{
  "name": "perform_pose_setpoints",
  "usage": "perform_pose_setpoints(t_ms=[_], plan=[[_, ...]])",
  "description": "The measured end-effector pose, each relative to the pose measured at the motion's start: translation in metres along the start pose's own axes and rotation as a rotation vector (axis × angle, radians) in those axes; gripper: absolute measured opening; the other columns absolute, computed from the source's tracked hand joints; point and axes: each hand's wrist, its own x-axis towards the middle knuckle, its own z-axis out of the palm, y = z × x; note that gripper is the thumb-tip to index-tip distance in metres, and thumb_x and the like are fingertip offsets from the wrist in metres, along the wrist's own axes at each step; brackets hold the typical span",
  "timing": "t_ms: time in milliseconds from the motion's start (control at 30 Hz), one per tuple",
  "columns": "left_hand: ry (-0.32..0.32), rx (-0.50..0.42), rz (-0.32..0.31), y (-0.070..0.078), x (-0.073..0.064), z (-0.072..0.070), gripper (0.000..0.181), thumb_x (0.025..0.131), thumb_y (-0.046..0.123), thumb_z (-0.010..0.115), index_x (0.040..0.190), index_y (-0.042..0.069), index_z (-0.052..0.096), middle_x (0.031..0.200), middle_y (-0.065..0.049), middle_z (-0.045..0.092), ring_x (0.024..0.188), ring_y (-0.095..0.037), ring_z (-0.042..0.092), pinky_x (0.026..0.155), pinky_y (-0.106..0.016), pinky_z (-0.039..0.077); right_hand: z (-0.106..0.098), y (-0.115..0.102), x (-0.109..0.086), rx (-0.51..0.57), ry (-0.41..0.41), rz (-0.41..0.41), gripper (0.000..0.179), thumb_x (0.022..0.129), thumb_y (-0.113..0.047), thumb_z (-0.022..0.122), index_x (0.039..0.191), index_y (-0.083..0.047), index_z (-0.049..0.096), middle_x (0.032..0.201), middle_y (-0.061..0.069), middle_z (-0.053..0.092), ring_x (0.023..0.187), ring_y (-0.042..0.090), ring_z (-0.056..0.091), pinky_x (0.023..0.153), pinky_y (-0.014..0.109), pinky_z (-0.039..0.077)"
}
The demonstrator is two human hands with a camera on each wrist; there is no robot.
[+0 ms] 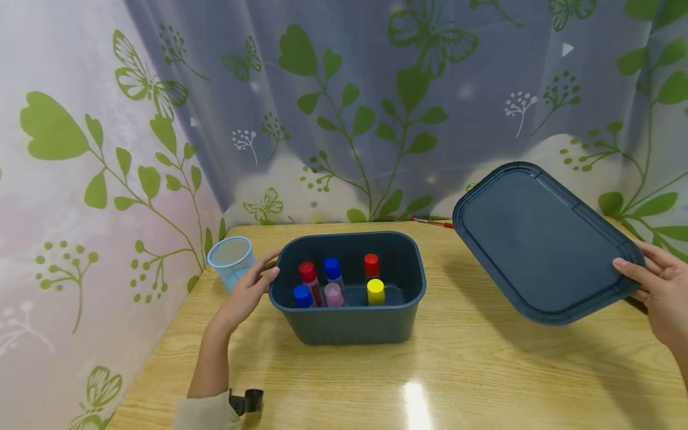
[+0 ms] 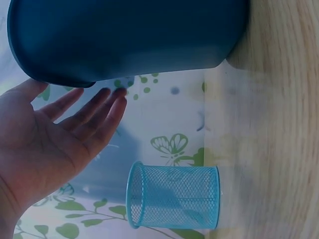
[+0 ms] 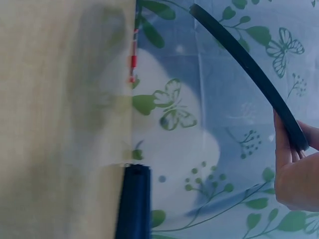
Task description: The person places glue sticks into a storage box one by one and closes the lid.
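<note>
A dark blue-grey plastic box [image 1: 349, 327] stands on the table, holding several small bottles with red, blue, pink and yellow caps [image 1: 375, 291]. My left hand [image 1: 252, 292] rests its fingertips on the left end of the box's rim; the left wrist view shows that hand [image 2: 65, 124] with extended fingers below the box [image 2: 134, 40]. Off to the right, my right hand [image 1: 663, 286] grips one corner of the matching lid [image 1: 543, 245], thumb on top. The lid is raised above the table and tilted. Edge-on, the lid [image 3: 249, 69] appears in the right wrist view beside the right hand [image 3: 299, 179].
A light blue mesh pen holder [image 1: 231, 254] stands left of the box, close to the left hand. Red pens or brushes [image 1: 432, 223] lie at the table's back edge. A dark object [image 3: 133, 201], kind unclear, sits by the right side. Patterned curtains [image 1: 344, 119] border the table.
</note>
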Motion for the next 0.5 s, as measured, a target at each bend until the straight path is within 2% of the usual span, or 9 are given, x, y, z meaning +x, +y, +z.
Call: perform_pose_setpoints(t_ms=[67, 133, 233, 367, 500], plan=[[0.02, 0.017, 0.006, 0.002, 0.0, -0.001, 0.054, 0.099, 0.036, 0.04, 0.144, 0.01, 0.027, 0.141, -0.018, 0.031, 0.125, -0.034, 0.034, 0.097, -0.052, 0.031, -0.001, -0.001, 0.008, -0.046, -0.015, -0.018, 0.052, 0.087, 0.004, 0.059, 0.136, -0.003, 0.043, 0.119, 0.008, 0.058, 0.085, 0.017, 0.064, 0.065, 0.03, 0.052], [0.049, 0.037, 0.024, 0.006, 0.001, -0.003, 0.053, 0.099, 0.034, 0.041, 0.144, 0.008, 0.028, 0.141, -0.017, 0.032, 0.125, -0.034, 0.034, 0.097, -0.052, 0.031, 0.008, -0.012, 0.012, -0.051, -0.042, -0.041, 0.053, 0.087, 0.006, 0.058, 0.136, -0.003, 0.043, 0.117, 0.006, 0.06, 0.084, 0.016, 0.064, 0.064, 0.03, 0.052], [0.089, 0.078, 0.053, 0.013, 0.004, -0.005, 0.049, 0.1, 0.03, 0.041, 0.142, 0.008, 0.032, 0.141, -0.014, 0.033, 0.125, -0.033, 0.034, 0.098, -0.053, 0.029, 0.045, -0.056, 0.005, 0.006, -0.088, -0.053, 0.049, 0.088, 0.01, 0.053, 0.135, -0.003, 0.044, 0.108, 0.003, 0.064, 0.077, 0.015, 0.065, 0.062, 0.027, 0.052], [0.116, 0.111, 0.102, 0.029, 0.011, -0.007, 0.046, 0.1, 0.027, 0.042, 0.14, 0.005, 0.035, 0.14, -0.014, 0.036, 0.126, -0.032, 0.034, 0.1, -0.052, 0.026, 0.112, -0.129, -0.015, 0.107, -0.11, -0.035, 0.041, 0.089, 0.01, 0.052, 0.125, -0.009, 0.055, 0.099, -0.003, 0.066, 0.072, 0.01, 0.065, 0.059, 0.02, 0.051], [0.124, 0.139, 0.147, 0.047, 0.02, -0.009, 0.047, 0.099, 0.028, 0.042, 0.139, 0.005, 0.037, 0.139, -0.012, 0.038, 0.125, -0.03, 0.036, 0.1, -0.049, 0.028, 0.15, -0.165, -0.022, 0.053, -0.102, -0.042, 0.036, 0.088, 0.006, 0.055, 0.117, -0.016, 0.059, 0.094, -0.007, 0.067, 0.069, 0.006, 0.064, 0.059, 0.015, 0.049]])
